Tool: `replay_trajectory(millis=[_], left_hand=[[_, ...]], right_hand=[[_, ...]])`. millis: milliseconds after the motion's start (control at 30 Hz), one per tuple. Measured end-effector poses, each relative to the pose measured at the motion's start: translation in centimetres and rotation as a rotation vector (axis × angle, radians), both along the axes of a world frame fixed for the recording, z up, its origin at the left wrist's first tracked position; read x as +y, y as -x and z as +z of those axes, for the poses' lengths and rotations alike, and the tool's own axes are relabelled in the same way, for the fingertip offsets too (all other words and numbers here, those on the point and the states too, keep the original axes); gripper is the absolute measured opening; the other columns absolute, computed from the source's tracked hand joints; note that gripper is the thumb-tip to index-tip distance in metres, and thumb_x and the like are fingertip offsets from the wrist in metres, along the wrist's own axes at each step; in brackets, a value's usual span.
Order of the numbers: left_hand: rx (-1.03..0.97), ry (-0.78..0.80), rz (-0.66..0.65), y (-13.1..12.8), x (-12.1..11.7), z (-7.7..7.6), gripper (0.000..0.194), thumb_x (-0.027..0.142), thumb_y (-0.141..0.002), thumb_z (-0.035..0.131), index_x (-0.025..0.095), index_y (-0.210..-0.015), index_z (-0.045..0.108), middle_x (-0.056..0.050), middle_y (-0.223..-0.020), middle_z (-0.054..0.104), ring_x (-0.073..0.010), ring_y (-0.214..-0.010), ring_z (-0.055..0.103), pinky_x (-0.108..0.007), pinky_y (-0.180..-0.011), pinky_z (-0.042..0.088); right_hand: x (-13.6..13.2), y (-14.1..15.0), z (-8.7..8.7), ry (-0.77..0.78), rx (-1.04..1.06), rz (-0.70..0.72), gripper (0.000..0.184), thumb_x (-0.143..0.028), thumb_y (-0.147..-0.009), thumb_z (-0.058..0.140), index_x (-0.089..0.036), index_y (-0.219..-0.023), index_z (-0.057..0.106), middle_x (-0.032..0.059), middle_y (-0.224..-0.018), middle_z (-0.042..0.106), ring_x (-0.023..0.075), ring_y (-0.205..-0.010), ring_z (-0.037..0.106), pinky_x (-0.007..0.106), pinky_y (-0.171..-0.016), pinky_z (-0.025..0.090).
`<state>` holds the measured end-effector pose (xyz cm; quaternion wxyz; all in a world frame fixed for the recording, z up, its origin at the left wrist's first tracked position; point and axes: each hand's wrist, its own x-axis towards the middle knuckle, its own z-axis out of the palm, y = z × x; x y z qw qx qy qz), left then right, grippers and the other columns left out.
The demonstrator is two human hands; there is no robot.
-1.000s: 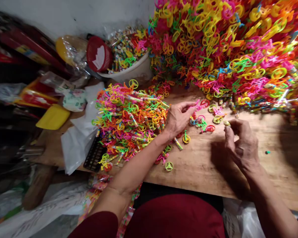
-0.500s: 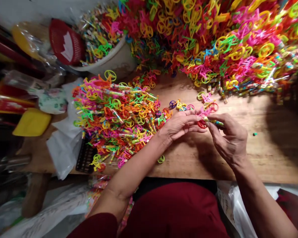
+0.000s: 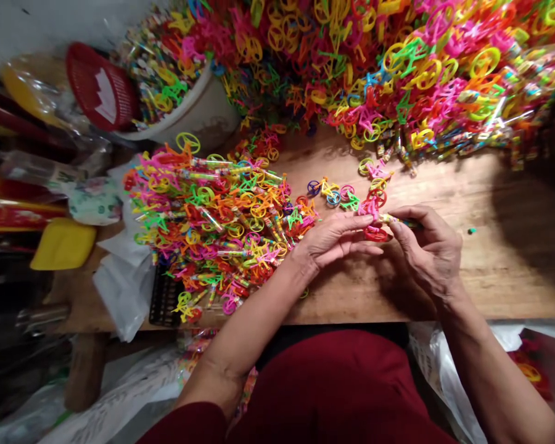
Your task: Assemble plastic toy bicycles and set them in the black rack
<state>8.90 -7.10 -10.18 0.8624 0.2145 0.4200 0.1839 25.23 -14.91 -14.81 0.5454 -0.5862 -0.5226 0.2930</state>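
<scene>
My left hand (image 3: pixel 335 237) pinches a small pink plastic toy bicycle with red wheels (image 3: pixel 374 233) between thumb and fingertips. My right hand (image 3: pixel 428 250) is closed on a slim tube with a colourful wrapper (image 3: pixel 391 219), its near end touching the toy bicycle's frame. Part of the tube is hidden behind the right fingers. Just beyond the hands lie a yellow toy bicycle with blue wheels (image 3: pixel 328 190), a green one (image 3: pixel 350 199) and a pink one (image 3: pixel 377 168). A heap of toy bicycles with tubes (image 3: pixel 231 216) lies left of my left hand.
A large pile of bright toy bicycles (image 3: pixel 342 61) covers the table's back. At the back left, a white tub (image 3: pixel 185 120) holds wrapped tubes and a red basket (image 3: pixel 99 86). A yellow lid (image 3: pixel 62 243) lies left. A tiny green piece (image 3: pixel 472 231) is on the wooden table (image 3: pixel 504 271).
The view has shifted slightly. The toy bicycle is turned so that its red wheels show more fully. Both hands stay together, with the tube still against the toy.
</scene>
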Motion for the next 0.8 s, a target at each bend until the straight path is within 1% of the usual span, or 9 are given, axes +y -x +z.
replay_trajectory(millis=[67, 133, 233, 367, 467, 533, 600, 700, 800], left_hand=[[-0.019, 0.017, -0.017, 0.2, -0.3, -0.2, 0.017, 0.01, -0.097, 0.056, 0.008, -0.092, 0.072, -0.011, -0.086, 0.076, -0.0195, -0.076, 0.075, -0.031, -0.068, 0.062], [-0.047, 0.007, -0.002, 0.5, -0.6, -0.5, 0.012, 0.012, -0.095, 0.061, 0.009, -0.091, 0.071, -0.008, -0.082, 0.074, -0.0169, -0.071, 0.073, -0.028, -0.064, 0.061], [-0.112, -0.024, 0.006, 0.7, -0.9, -0.8, 0.004, 0.011, -0.091, 0.067, 0.01, -0.091, 0.071, -0.005, -0.083, 0.072, -0.0141, -0.069, 0.071, -0.026, -0.061, 0.06], [-0.141, -0.061, 0.011, 0.4, -1.6, -0.8, 0.005, 0.014, -0.09, 0.069, 0.009, -0.09, 0.072, -0.005, -0.08, 0.07, -0.014, -0.067, 0.07, -0.026, -0.058, 0.06], [-0.139, -0.074, 0.044, -0.1, -2.1, -0.7, 0.004, 0.014, -0.09, 0.068, 0.01, -0.09, 0.07, -0.003, -0.078, 0.07, -0.0139, -0.065, 0.069, -0.028, -0.061, 0.061], [-0.143, -0.071, 0.061, -0.5, -2.5, -0.6, 0.003, 0.014, -0.089, 0.069, 0.011, -0.09, 0.069, -0.003, -0.078, 0.07, -0.0142, -0.065, 0.07, -0.028, -0.063, 0.061], [-0.158, -0.047, 0.057, -0.8, -2.7, -0.7, 0.004, 0.015, -0.088, 0.069, 0.012, -0.09, 0.068, -0.004, -0.079, 0.071, -0.0146, -0.065, 0.07, -0.028, -0.065, 0.061], [-0.189, 0.006, 0.039, -1.1, -2.9, -1.0, 0.005, 0.017, -0.089, 0.069, 0.012, -0.088, 0.067, -0.005, -0.077, 0.072, -0.0152, -0.063, 0.071, -0.028, -0.066, 0.061], [-0.229, -0.018, 0.035, -1.2, -3.0, -1.4, 0.006, 0.018, -0.088, 0.07, 0.013, -0.089, 0.067, -0.005, -0.079, 0.073, -0.0157, -0.064, 0.072, -0.028, -0.066, 0.061]], right_hand=[[-0.1, 0.2, 0.2, -0.002, 0.021, 0.015, 0.015, -0.035, -0.095, 0.068, -0.024, -0.105, 0.072, 0.0032, -0.098, 0.076, 0.0178, -0.088, 0.073, 0.03, -0.077, 0.062], [-0.4, 0.3, 0.4, -0.009, 0.03, 0.029, 0.014, -0.034, -0.096, 0.068, -0.024, -0.105, 0.072, 0.0033, -0.099, 0.075, 0.018, -0.089, 0.073, 0.03, -0.079, 0.062], [-0.9, 0.4, 0.4, -0.025, 0.038, 0.019, 0.013, -0.032, -0.096, 0.067, -0.025, -0.106, 0.072, 0.003, -0.1, 0.075, 0.0176, -0.09, 0.073, 0.03, -0.08, 0.061], [-1.6, 0.3, 0.0, -0.053, 0.027, 0.011, 0.013, -0.031, -0.096, 0.066, -0.027, -0.108, 0.071, 0.0033, -0.101, 0.074, 0.0187, -0.094, 0.072, 0.033, -0.083, 0.061], [-2.0, 0.5, -0.1, -0.101, -0.054, -0.007, 0.013, -0.032, -0.097, 0.064, -0.028, -0.108, 0.07, 0.0049, -0.101, 0.073, 0.0209, -0.095, 0.072, 0.036, -0.083, 0.061], [-2.3, 0.8, -0.1, -0.122, -0.096, -0.032, 0.014, -0.03, -0.097, 0.064, -0.028, -0.11, 0.069, 0.0049, -0.1, 0.073, 0.0204, -0.092, 0.072, 0.035, -0.079, 0.061], [-2.6, 1.1, 0.1, -0.146, -0.076, -0.071, 0.017, -0.025, -0.096, 0.065, -0.029, -0.112, 0.069, 0.0037, -0.098, 0.072, 0.0188, -0.088, 0.071, 0.032, -0.074, 0.059], [-2.8, 1.5, 0.3, -0.181, -0.004, -0.112, 0.018, -0.02, -0.095, 0.066, -0.028, -0.111, 0.069, 0.0021, -0.095, 0.071, 0.0174, -0.086, 0.07, 0.031, -0.074, 0.058], [-2.9, 1.4, 0.5, -0.177, -0.01, -0.105, 0.017, -0.019, -0.094, 0.066, -0.027, -0.109, 0.07, 0.0019, -0.094, 0.072, 0.0173, -0.085, 0.071, 0.031, -0.073, 0.059]])
